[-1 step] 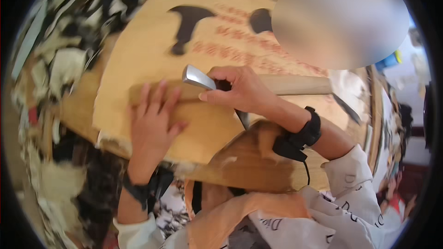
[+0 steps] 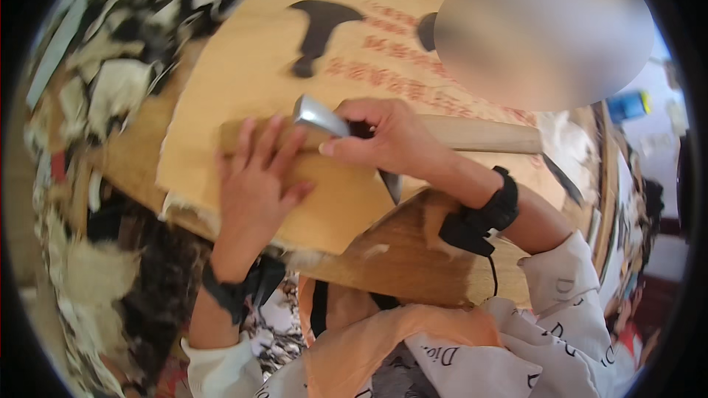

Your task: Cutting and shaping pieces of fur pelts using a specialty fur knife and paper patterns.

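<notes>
My right hand (image 2: 383,136) is closed around a metal blade tool (image 2: 318,116). Its shiny, broad end points up to the left, and a dark pointed blade tip shows below the hand. Beneath both hands a wooden bar (image 2: 479,134) lies across a tan, paper-like sheet (image 2: 228,81) with red print and dark shapes. My left hand (image 2: 258,177) lies open on the bar's left part and the sheet, fingers spread. The bar's middle is hidden by my right hand.
A wooden tabletop (image 2: 405,265) shows along the sheet's near edge. Heaped fur and hide scraps (image 2: 118,88) crowd the left side. A dark narrow piece (image 2: 562,178) lies past the bar's right end. A blurred patch hides the upper right.
The whole scene has shifted slightly right and up in the picture. Both hands keep nearly the same places on the bar and the blade tool.
</notes>
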